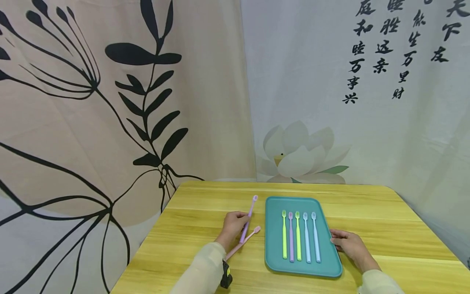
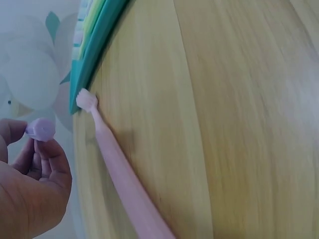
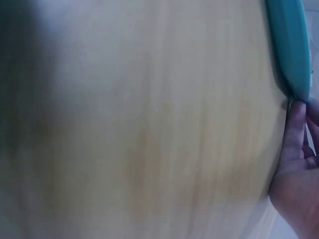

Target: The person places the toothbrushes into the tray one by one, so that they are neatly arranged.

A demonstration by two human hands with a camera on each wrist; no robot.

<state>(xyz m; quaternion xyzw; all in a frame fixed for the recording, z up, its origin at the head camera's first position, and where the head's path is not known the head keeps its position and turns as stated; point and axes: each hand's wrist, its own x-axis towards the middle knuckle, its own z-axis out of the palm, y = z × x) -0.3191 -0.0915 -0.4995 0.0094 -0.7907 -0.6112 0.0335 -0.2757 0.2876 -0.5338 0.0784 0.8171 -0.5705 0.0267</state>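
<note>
My left hand (image 1: 233, 227) pinches a purple toothbrush (image 1: 247, 225) by its handle, left of the teal tray (image 1: 271, 261), its head pointing away. In the left wrist view the brush shows end-on between thumb and fingers. Below it on the table lies a pink toothbrush (image 2: 124, 181), partly covered by the left forearm in the head view. Several toothbrushes lie side by side in the tray: two yellow-green, one purple (image 1: 291, 241) and two light blue. At the tray's right edge, my right hand (image 1: 350, 245) grips the rim between thumb and fingers.
The wooden table (image 1: 396, 232) extends on both sides of the tray. Behind it hangs a printed cloth (image 1: 213, 102) with dark plants, a pale flower and writing. A black device (image 1: 226, 275) is strapped at the left wrist.
</note>
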